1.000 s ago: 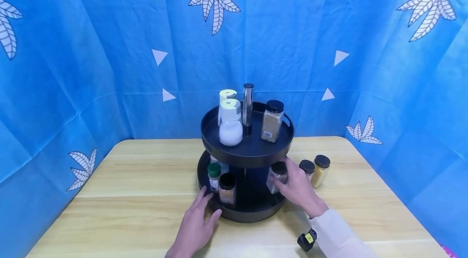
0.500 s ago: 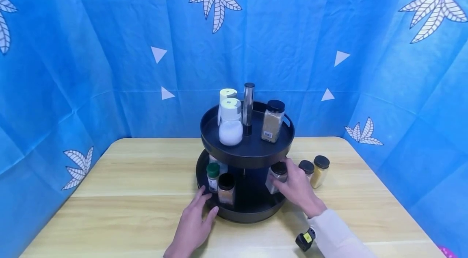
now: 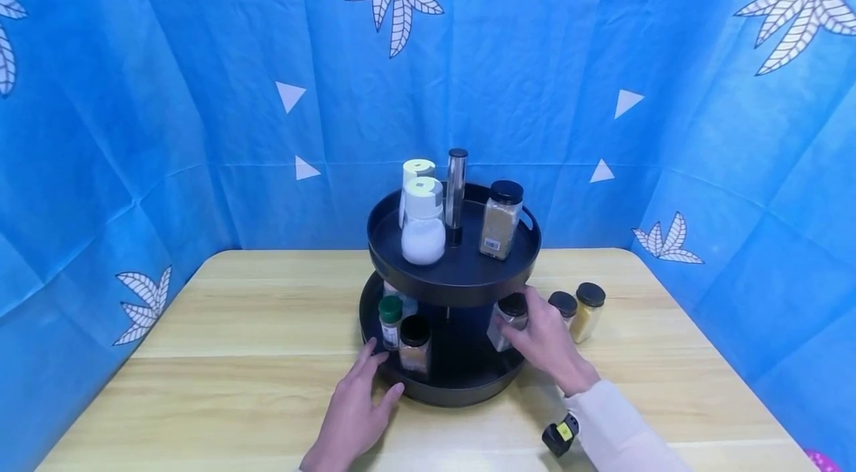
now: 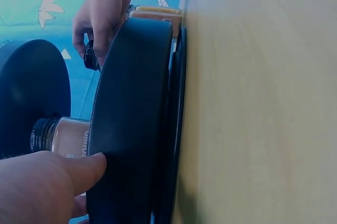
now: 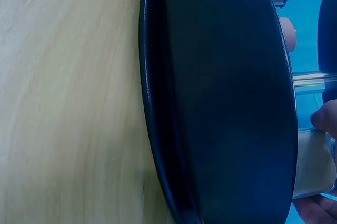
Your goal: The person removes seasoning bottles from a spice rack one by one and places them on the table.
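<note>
On the lower tier (image 3: 461, 392) of a black two-tier turntable stands a square spice jar (image 3: 515, 319) with a black lid, and my right hand (image 3: 551, 342) grips it from the right. Tan contents show through that jar (image 5: 313, 163) in the right wrist view, with thumb and fingers on opposite sides. At the front left, my left hand (image 3: 354, 409) rests at the lower tier's rim with fingers spread. The thumb of my left hand (image 4: 47, 184) touches the rim in the left wrist view. Close to those fingers stand a green-capped bottle (image 3: 391, 327) and a black-lidded jar (image 3: 414, 349).
The upper tier (image 3: 441, 293) carries a white-capped bottle (image 3: 423, 238), another behind it, and a black-lidded jar (image 3: 500, 227) around a metal post (image 3: 455, 189). Two black-lidded jars, one yellow (image 3: 586, 319), stand on the wooden table (image 3: 234, 368) at right. Blue curtains hang behind.
Both hands and the jars keep their places; only the head view shifts slightly.
</note>
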`<state>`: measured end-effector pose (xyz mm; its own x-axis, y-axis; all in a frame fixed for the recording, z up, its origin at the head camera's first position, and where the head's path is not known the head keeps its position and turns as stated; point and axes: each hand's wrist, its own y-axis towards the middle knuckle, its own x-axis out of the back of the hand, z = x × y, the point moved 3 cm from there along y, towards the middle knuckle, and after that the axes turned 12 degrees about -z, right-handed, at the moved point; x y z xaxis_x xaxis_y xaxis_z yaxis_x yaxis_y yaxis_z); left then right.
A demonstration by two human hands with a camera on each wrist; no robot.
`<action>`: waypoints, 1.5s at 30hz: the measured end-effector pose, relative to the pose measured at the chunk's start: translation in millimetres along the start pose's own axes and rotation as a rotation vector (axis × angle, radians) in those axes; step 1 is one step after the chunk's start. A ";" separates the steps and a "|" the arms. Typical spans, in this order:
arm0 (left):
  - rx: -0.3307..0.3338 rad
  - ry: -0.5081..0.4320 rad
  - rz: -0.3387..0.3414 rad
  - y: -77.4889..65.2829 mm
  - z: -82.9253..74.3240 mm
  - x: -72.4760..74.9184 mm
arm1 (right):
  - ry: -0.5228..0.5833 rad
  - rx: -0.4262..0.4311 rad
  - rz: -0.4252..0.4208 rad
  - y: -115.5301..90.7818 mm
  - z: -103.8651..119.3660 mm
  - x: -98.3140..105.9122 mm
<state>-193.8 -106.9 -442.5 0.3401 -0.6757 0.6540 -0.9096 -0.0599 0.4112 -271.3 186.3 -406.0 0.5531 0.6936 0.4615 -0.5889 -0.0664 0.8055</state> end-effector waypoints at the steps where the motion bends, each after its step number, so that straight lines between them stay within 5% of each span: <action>1: 0.007 0.001 0.004 0.3 0.3 -0.1 | 0.001 0.006 -0.003 0.6 0.2 0.2; 45: 0.038 -0.022 0.036 -0.1 1.7 0.3 | -0.015 0.004 -0.007 14.3 11.4 12.8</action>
<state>-194.0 -108.4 -443.4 0.3020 -0.6937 0.6539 -0.9296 -0.0625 0.3631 -265.9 186.1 -384.3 0.5656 0.6834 0.4616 -0.5830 -0.0645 0.8099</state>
